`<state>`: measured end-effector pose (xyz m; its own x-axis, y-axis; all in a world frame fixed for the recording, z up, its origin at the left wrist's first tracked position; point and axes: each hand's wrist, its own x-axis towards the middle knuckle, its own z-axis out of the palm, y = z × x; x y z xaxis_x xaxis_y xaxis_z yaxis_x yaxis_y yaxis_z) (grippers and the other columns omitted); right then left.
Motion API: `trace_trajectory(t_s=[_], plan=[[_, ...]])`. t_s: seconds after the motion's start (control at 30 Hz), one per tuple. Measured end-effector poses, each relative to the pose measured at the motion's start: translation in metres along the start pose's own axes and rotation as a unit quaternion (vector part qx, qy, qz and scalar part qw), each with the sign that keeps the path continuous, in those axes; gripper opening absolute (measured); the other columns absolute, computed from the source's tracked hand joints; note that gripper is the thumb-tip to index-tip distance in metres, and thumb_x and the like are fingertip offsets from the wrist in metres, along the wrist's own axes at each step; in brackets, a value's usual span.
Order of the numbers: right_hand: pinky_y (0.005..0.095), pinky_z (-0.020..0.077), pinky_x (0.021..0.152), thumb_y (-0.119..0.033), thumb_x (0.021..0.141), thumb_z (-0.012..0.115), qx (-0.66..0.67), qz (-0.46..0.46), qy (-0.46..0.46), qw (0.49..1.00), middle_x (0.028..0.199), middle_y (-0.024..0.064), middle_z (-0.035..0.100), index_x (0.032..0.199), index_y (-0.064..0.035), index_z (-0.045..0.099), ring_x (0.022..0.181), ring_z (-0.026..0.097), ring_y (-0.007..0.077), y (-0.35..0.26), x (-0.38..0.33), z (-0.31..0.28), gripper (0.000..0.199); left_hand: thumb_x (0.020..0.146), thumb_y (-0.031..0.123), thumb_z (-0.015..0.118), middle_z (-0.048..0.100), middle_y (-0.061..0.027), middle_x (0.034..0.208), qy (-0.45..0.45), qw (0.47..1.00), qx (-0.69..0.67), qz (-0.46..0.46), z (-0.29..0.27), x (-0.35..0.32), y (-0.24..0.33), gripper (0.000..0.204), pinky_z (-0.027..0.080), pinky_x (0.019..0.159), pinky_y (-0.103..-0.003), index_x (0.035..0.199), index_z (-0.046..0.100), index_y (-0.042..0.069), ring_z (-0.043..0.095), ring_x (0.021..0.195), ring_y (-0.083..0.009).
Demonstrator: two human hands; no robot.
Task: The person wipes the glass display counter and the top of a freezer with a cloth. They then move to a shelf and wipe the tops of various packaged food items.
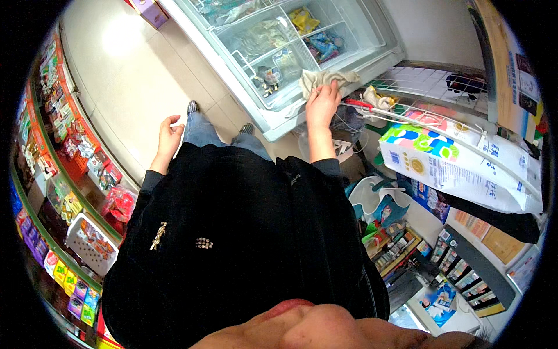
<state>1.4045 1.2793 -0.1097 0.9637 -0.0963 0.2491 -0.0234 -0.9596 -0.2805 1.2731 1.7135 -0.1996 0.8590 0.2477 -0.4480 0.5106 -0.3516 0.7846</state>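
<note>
A chest freezer (pixel 273 119) with a white rim stands in front of me, its inside split by wire baskets. At its near right corner my right hand (pixel 324 106) presses a crumpled beige cloth (pixel 325 80) against the rim, fingers closed over the cloth's near edge. My left hand (pixel 170 138) hangs away from the freezer, beside my leg and over the floor. Its fingers are loosely bent and apart, with nothing in them. Inside the freezer lie yellow packs (pixel 303 21), blue packs (pixel 323 45) and several clear-wrapped packs (pixel 261 38).
Shelves of packaged snacks (pixel 75 145) curve along the left, with a white basket (pixel 93 244). To the right are a wire rack (pixel 430 81), a red-handled tool (pixel 358 104) and large white packs (pixel 459 166). A purple box (pixel 150 11) sits on the tiled floor (pixel 133 64).
</note>
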Motion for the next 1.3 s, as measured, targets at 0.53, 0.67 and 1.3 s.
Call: trace_trajectory(t_s=[0.53, 0.67, 1.3], plan=[[0.0656, 0.0207, 0.111, -0.001, 0.078, 0.055, -0.124, 0.243, -0.188, 0.944, 0.134, 0.0494, 0.033, 0.111, 0.0125, 0.054, 0.13, 0.028, 0.063, -0.202, -0.105, 0.074, 0.035, 0.091, 0.008, 0.064, 0.062, -0.0105, 0.107, -0.136, 0.971, 0.139, 0.141, -0.172, 0.2, 0.034, 0.021, 0.052, 0.076, -0.031, 0.111, 0.066, 0.003, 0.06, 0.084, -0.017], [0.0575, 0.032, 0.107, 0.006, 0.071, 0.058, 0.003, 0.256, -0.183, 0.949, 0.124, 0.0415, 0.045, 0.107, 0.0099, 0.057, 0.121, 0.042, 0.0548, -0.251, -0.059, 0.074, 0.036, 0.092, 0.01, 0.063, 0.065, -0.0093, 0.108, -0.16, 0.966, 0.146, 0.141, -0.214, 0.239, -0.001, 0.021, 0.051, 0.076, -0.031, 0.112, 0.066, 0.004, 0.06, 0.087, -0.0164], [0.0564, 0.0135, 0.119, -0.043, 0.095, 0.053, -0.089, 0.132, -0.024, 0.987, 0.158, 0.0091, 0.032, 0.148, -0.0286, 0.043, 0.148, 0.02, 0.0358, -0.215, 0.043, 0.115, 0.055, 0.089, 0.007, 0.065, 0.063, -0.009, 0.109, -0.196, 0.959, 0.087, 0.185, -0.188, 0.254, 0.065, 0.027, 0.05, 0.072, -0.028, 0.116, 0.064, 0.002, 0.058, 0.083, -0.0137]])
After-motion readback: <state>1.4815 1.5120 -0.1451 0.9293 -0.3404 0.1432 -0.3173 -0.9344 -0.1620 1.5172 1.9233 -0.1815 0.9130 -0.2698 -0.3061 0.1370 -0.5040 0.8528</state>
